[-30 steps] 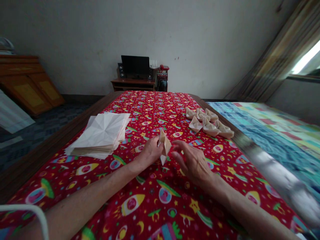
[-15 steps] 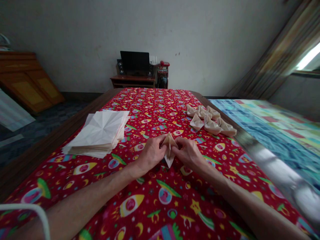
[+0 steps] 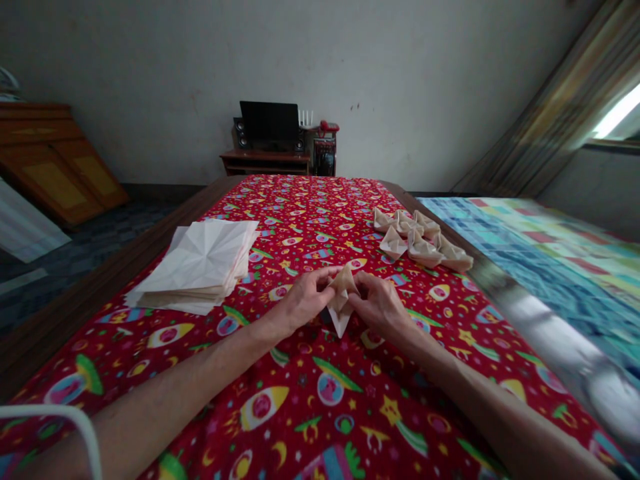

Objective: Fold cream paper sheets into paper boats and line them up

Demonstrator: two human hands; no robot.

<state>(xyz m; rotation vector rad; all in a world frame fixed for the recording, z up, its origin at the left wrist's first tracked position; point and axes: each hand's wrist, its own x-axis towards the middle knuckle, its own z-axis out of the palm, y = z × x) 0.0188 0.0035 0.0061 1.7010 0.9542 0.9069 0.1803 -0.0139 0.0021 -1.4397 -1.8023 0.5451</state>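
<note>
A small folded paper piece (image 3: 342, 312), pale and pointed at both ends, is held just above the red patterned cloth. My left hand (image 3: 311, 297) pinches its left side between thumb and fingers. From the right, my right hand (image 3: 381, 300) grips the opposite side, thumb on the front face. Some fingertips are hidden behind the paper. To the left lies a stack of creased paper sheets (image 3: 205, 257), the top one marked with star-like fold lines. Several finished-looking folded paper shapes (image 3: 425, 248) sit grouped at the right.
The red cloth (image 3: 310, 220) covers a long dark-edged table. A white curved tube (image 3: 75, 417) crosses the lower left corner. Beyond the far end stand a black monitor (image 3: 269, 121) and a red telephone (image 3: 329, 126). A bed with a patchwork cover (image 3: 525, 247) is on the right.
The folded paper's upper part has spread, and a raised fold now shows at its centre, where a vertical slit showed before. Both hands stay in nearly the same place.
</note>
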